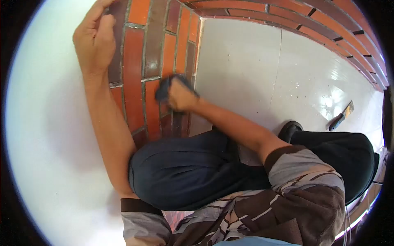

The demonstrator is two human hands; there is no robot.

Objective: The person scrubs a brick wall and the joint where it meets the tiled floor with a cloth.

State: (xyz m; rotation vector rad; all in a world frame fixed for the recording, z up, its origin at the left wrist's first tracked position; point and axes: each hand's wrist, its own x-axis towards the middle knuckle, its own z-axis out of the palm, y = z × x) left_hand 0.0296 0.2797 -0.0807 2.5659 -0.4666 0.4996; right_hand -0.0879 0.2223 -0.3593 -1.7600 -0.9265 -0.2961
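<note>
Through the head view, just off centre towards eleven o'clock, I have the right hand (180,96) closed around a dark, soft-looking pad (163,90) against the brick wall (133,61); blur hides its exact shape. I'd want it flat, with even pressure, following the long bricks and easing over their rough, recessed grey joints. The bricks look smooth, slightly glossy, orange and brown. At ten o'clock, the left hand (96,41) is narrow, fingers curled at the wall's edge. At three o'clock, a dark-handled scraper (337,122) lies on the pale, speckled floor (238,61).
</note>
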